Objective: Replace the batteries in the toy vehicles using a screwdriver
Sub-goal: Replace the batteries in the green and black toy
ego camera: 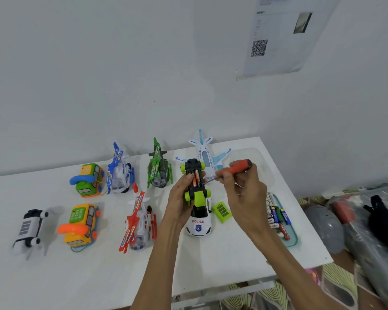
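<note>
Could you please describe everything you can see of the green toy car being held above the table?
The green toy car looks plastic: lime-green body and wheels, black underside. The left hand grips it upside down above the table, underside facing the camera. Its battery compartment is open, showing two orange-and-black batteries. The tip of the screwdriver in the right hand reaches its side; contact is unclear.

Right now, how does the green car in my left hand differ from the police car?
The green car is held belly-up in the left hand; the police car sits upright on the table. The green car's battery bay is open; the police car's underside is hidden. Both are toy cars.
</note>
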Demonstrator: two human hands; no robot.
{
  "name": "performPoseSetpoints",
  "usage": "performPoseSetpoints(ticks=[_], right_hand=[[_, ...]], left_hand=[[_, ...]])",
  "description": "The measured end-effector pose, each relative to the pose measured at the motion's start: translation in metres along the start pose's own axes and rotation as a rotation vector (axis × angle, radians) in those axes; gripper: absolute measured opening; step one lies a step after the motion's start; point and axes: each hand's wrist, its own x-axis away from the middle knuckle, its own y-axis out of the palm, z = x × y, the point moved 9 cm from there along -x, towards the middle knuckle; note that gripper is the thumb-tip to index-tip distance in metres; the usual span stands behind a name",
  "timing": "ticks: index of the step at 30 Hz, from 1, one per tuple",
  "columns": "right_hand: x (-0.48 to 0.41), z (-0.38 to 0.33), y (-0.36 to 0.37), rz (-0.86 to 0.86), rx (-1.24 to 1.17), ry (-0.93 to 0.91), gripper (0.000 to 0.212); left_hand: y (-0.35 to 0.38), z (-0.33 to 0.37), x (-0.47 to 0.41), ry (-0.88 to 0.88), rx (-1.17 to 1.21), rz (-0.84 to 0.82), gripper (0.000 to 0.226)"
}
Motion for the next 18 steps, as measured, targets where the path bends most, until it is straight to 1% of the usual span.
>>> performPoseSetpoints(ticks=[3, 6, 10, 14, 18], right_hand=[[0.004, 0.000, 0.008, -0.056, 0.053, -0.056, 0.013], [0.005, 0.002, 0.010, -0.079, 0.074, -0.068, 0.018], [0.009, 0.001, 0.011, -0.110, 0.085, -0.101, 0.016], [0.011, -0.002, 0.009, -0.077, 0.059, -0.137, 0.013], [0.007, -0.007, 0.006, 0.008, 0.045, -0.185, 0.015]], left_hand=[[0.004, -0.002, -0.001, -0.001, 0.010, 0.003, 0.046], [0.005, -0.004, -0.001, -0.019, 0.039, 0.015, 0.042], [0.006, -0.006, 0.000, -0.052, 0.091, 0.019, 0.043], [0.011, -0.006, 0.001, -0.091, 0.103, -0.012, 0.038], [0.013, -0.002, 0.002, -0.039, 0.071, -0.025, 0.035]])
